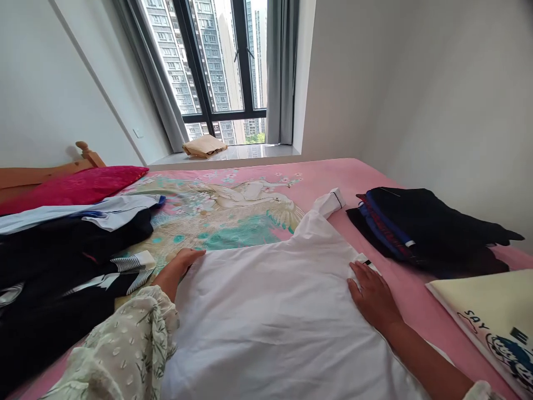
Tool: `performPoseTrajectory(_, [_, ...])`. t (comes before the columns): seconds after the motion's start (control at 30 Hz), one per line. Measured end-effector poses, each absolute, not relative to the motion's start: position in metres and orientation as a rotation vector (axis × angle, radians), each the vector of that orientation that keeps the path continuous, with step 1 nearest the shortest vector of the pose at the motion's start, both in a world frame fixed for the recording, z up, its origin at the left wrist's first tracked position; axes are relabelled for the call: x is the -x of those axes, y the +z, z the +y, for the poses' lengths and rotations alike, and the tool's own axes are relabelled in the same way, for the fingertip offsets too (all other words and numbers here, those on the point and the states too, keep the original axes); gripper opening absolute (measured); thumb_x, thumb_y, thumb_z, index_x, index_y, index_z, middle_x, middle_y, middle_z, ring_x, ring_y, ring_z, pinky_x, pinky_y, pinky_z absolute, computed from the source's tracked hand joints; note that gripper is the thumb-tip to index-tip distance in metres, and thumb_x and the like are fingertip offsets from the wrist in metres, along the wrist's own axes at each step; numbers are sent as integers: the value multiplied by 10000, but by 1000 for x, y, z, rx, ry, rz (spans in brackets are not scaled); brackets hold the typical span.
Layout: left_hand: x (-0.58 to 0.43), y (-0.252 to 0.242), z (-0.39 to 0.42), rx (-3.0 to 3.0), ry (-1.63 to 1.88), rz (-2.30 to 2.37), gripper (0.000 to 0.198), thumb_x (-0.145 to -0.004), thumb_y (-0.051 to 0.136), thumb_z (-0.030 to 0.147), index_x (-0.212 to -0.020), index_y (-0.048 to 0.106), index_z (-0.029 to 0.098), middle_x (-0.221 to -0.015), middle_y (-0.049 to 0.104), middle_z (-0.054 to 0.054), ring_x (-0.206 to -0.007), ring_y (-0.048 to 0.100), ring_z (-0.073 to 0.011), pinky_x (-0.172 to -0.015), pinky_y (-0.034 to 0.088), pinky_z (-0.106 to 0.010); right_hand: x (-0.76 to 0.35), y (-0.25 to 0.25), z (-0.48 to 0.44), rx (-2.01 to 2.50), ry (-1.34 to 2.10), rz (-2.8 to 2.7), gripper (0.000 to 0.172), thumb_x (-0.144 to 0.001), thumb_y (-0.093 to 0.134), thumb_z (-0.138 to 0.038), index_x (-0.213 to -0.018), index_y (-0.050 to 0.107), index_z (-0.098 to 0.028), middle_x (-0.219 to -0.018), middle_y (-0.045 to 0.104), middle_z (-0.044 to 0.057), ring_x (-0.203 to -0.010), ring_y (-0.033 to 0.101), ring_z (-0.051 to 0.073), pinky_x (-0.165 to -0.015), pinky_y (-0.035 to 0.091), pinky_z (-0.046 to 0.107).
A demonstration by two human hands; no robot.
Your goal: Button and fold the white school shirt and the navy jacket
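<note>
Lying on bed: white garment, spread out

Right hand rests on its right edge, grip apart and flat. Left hand touches its far left corner; cannot tell whether that grip is together. Dark folded clothes lie farther right, beyond the right hand. Brown bundle sits on the windowsill, farthest off.

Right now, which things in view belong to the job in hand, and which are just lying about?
Job in hand: white garment, touched by left hand and right hand.
Probably lying about: red pillow; tan bundle; dark stack; cream printed item; loose clothes.
</note>
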State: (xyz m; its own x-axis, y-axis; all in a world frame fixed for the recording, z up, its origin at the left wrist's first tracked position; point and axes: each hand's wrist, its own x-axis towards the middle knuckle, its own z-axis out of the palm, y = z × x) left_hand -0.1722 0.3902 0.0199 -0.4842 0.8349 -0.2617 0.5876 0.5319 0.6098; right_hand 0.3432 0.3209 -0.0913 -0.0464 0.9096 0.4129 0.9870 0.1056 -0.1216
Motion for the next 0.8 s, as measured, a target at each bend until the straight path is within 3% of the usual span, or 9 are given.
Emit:
performPoseTrajectory(0.13, [168, 12, 402, -1283, 581, 2334, 194, -732, 566, 378, -695, 557, 187, -656, 595, -21, -767, 599, -225, -610, 436, -270, -344, -91, 321, 1863, -248, -2025, 452, -915, 327, -349, -1295, 459, -143, -1362, 472, 112, -1275, 399, 231, -1081, 288, 411])
performPoseTrajectory(0.33, [133, 27, 398, -1523, 583, 2399, 241, -865, 385, 285, -896, 579, 145, -991, 638, -119, -1059, 519, -293, -847, 427, -399, -343, -88, 320, 1870, -201, -2016, 452, -922, 310, -337, -1304, 458, -146, -1362, 474, 111, -1282, 392, 231, -1084, 289, 421])
performPoseTrajectory(0.47, [51, 36, 372, -1960, 648, 2082, 367, -924, 265, 247, -1137, 548, 154, -1305, 534, -91, -1295, 345, -227, -1076, 277, -372, -344, -89, 321, 1869, -206, -2013, 453, -928, 296, -334, -1303, 465, -146, -1367, 471, 111, -1282, 392, 233, -1088, 285, 434])
performPoseTrajectory(0.57, [-38, 23, 330, -2288, 511, 1621, 342, -844, 512, 383, -1176, 566, 319, -1390, 483, 65, -1313, 356, -128, -1130, 193, -254, -344, -91, 321, 1873, -205, -2010, 473, -931, 273, -342, -1308, 463, -129, -1372, 466, 115, -1285, 387, 234, -1089, 286, 437])
performPoseTrajectory(0.6, [-64, 16, 317, -2387, 444, 1418, 385, -818, 535, 469, -1193, 550, 384, -1408, 456, 109, -1327, 343, -123, -1149, 155, -277, -344, -91, 321, 1872, -199, -2009, 477, -931, 267, -343, -1306, 466, -125, -1371, 467, 116, -1286, 387, 233, -1089, 288, 435])
performPoseTrajectory(0.67, [-96, 3, 297, -2514, 267, 1064, 489, -847, 406, 588, -1289, 472, 390, -1481, 354, 68, -1385, 252, -178, -1164, 49, -439, -343, -90, 320, 1871, -184, -2002, 478, -930, 261, -340, -1298, 476, -125, -1365, 475, 115, -1280, 395, 230, -1088, 294, 429])
performPoseTrajectory(0.73, [-93, -5, 291, -2506, 124, 1104, 562, -838, 354, 642, -1349, 389, 413, -1515, 277, 67, -1410, 185, -197, -1151, -13, -487, -343, -89, 319, 1870, -178, -1994, 477, -930, 257, -342, -1291, 485, -129, -1359, 481, 113, -1273, 405, 229, -1087, 296, 425])
performPoseTrajectory(0.8, [-50, -6, 294, -2426, 41, 1386, 621, -813, 406, 644, -1387, 314, 426, -1531, 217, 81, -1420, 144, -196, -1152, -41, -451, -343, -88, 319, 1865, -185, -1995, 475, -931, 255, -345, -1286, 488, -131, -1357, 482, 115, -1269, 409, 231, -1087, 297, 426])
